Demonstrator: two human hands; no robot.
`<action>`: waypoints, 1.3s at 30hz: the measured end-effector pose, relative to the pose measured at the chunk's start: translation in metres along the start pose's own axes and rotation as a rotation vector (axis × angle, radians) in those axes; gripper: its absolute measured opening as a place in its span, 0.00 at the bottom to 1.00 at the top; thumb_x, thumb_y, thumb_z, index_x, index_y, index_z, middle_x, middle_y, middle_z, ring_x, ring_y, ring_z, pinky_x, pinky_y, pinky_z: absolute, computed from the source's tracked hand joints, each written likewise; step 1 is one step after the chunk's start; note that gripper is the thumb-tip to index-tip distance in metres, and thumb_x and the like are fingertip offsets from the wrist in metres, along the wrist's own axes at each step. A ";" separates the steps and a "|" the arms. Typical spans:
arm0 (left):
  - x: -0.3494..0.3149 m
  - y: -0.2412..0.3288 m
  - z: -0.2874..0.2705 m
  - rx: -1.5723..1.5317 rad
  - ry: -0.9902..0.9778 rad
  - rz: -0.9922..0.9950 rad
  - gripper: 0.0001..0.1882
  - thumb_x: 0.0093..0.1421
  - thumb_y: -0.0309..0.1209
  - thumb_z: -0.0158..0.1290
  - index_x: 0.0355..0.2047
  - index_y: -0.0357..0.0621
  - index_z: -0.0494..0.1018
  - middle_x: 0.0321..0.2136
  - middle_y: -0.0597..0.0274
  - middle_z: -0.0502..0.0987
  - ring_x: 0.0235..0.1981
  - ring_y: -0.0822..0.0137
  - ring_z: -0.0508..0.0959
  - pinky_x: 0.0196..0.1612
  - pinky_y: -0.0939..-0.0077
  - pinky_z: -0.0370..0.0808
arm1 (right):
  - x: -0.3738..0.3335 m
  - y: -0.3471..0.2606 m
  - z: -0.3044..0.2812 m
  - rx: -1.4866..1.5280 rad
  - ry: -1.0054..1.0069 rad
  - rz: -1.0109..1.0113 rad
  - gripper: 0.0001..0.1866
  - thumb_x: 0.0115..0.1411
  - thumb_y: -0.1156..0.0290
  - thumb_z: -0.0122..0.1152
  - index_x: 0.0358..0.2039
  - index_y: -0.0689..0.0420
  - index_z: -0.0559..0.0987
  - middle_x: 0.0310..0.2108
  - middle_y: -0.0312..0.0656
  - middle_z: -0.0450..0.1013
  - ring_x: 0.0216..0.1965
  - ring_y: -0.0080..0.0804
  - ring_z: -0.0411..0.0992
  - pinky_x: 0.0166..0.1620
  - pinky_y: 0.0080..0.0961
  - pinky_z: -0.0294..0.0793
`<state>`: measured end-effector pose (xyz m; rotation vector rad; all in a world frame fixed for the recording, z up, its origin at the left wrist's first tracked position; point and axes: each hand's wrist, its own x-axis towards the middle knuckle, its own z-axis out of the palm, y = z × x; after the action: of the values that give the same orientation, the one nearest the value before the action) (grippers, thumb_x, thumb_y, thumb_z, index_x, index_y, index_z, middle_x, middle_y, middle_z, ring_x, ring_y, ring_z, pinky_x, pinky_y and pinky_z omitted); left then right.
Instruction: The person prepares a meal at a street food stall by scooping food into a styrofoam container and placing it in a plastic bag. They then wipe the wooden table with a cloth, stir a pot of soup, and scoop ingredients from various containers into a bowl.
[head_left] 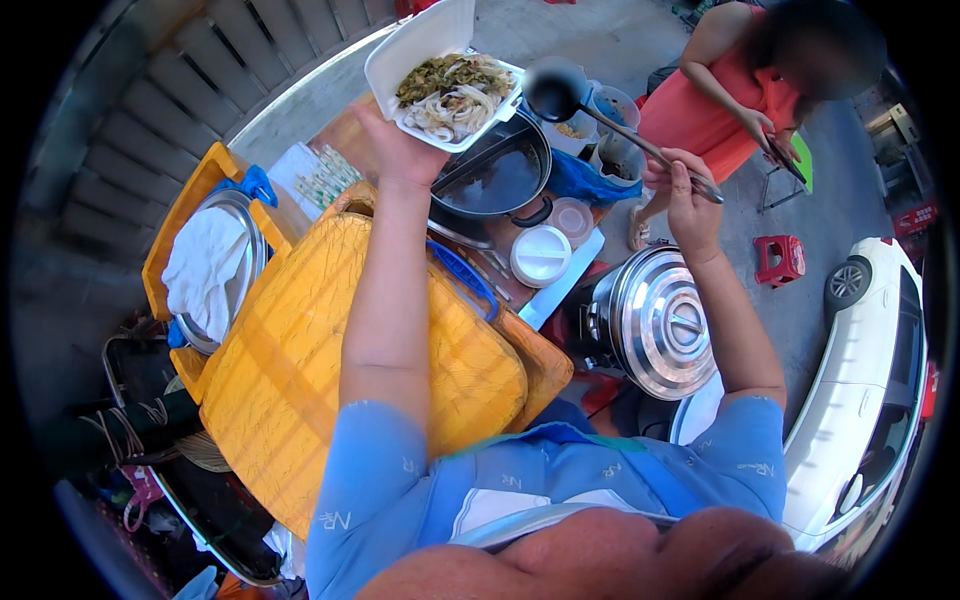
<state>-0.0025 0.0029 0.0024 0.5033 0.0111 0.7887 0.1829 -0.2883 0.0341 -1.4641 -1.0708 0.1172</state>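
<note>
My left hand is closed on a white foam takeaway box, supporting it from beneath with its lid up. Pale noodles topped with chopped greens fill the box. A long-handled ladle is gripped in my right hand; its dark bowl is level with the box, a little to its right. What the ladle's bowl carries is blurred. Below the box stands a dark divided pot with liquid in it, partly covered by the box and my left forearm.
A yellow lidded cooler spans the left. Near the right forearm stands a steel pot with its lid on. White round tubs and topping containers flank the divided pot. Beyond, a person in red holds a phone.
</note>
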 end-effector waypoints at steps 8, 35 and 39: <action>-0.001 -0.005 0.021 0.033 0.087 -0.117 0.32 0.65 0.53 0.36 0.56 0.38 0.65 0.55 0.47 0.68 0.56 0.47 0.67 0.60 0.50 0.62 | -0.027 0.158 0.086 -0.250 -0.295 0.216 0.11 0.64 0.64 0.52 0.41 0.55 0.77 0.32 0.46 0.78 0.32 0.41 0.77 0.36 0.28 0.75; -0.392 0.124 0.052 0.031 0.254 -0.197 0.44 0.63 0.62 0.31 0.64 0.35 0.49 0.61 0.41 0.58 0.60 0.44 0.63 0.60 0.47 0.61 | -0.075 -0.196 0.267 -0.206 -1.685 -0.139 0.55 0.35 0.39 0.70 0.63 0.50 0.62 0.52 0.52 0.69 0.53 0.46 0.69 0.58 0.34 0.66; -0.471 0.156 0.050 0.059 0.448 -0.053 0.46 0.62 0.65 0.27 0.64 0.36 0.48 0.61 0.42 0.58 0.61 0.43 0.61 0.59 0.38 0.59 | -0.141 -0.218 0.303 -0.191 -1.574 -0.121 0.50 0.40 0.43 0.70 0.63 0.46 0.62 0.52 0.51 0.70 0.53 0.44 0.69 0.57 0.35 0.66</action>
<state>-0.4328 -0.2471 0.0326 0.3719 0.4613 0.8371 -0.2043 -0.1989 0.0705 -1.3290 -2.4313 1.2526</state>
